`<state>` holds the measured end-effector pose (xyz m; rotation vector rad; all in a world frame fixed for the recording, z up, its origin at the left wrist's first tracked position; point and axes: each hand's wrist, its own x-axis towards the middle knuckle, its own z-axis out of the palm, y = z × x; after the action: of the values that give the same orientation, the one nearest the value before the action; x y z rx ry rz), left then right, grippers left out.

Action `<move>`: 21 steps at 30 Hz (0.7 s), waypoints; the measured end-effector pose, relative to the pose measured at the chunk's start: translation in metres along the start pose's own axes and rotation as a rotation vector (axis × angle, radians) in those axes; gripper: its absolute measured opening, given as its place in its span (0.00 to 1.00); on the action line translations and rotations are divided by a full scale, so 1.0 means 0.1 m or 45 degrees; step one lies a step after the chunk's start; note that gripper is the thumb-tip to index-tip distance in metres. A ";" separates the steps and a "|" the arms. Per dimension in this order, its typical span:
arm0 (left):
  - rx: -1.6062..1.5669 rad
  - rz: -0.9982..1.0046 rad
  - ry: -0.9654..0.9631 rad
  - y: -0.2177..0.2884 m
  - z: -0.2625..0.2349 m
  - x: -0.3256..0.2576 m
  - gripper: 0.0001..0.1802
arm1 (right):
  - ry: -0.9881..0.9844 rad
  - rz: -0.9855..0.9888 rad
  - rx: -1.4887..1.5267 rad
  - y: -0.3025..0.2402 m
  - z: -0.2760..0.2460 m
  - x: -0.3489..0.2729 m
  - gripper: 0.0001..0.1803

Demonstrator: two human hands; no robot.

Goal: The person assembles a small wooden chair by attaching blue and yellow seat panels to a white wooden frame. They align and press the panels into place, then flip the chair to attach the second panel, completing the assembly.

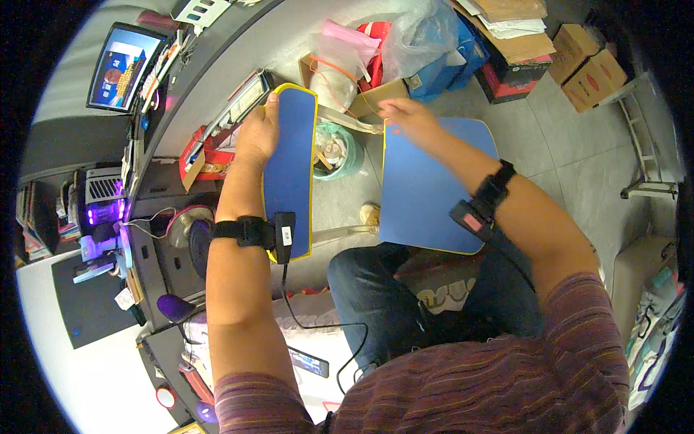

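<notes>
Two blue panels with yellow edging are in front of me, joined by pale bars across a gap. My left hand grips the outer edge of the left panel, its thumb on the upper corner. My right hand is closed at the near-left corner of the right panel, by the end of the upper pale bar. Its fingertips are pinched together; what they hold, if anything, is too small to make out. A strap with a small black box sits on my left forearm, another on my right.
Through the gap shows a teal bin with rubbish. Behind it lie plastic bags and boxes. On the left is a desk with a monitor. Cartons and a metal frame stand at the right. A phone lies by my lap.
</notes>
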<state>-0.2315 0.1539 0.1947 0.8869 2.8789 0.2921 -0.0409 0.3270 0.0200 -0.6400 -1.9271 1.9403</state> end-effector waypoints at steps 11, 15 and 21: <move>-0.161 0.014 0.019 0.06 -0.01 -0.06 0.41 | -0.065 0.328 0.974 -0.33 1.01 0.66 0.26; -0.202 -0.006 0.015 0.07 -0.04 -0.07 0.40 | -0.172 0.340 1.055 -0.27 1.08 0.74 0.22; -0.150 0.034 0.019 0.03 -0.04 -0.06 0.39 | -0.289 0.296 1.016 -0.18 1.06 0.84 0.19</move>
<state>-0.2256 0.1523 0.1996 0.9060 2.8313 0.4674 -0.1694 0.2819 0.0291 -0.4216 -1.0256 2.7537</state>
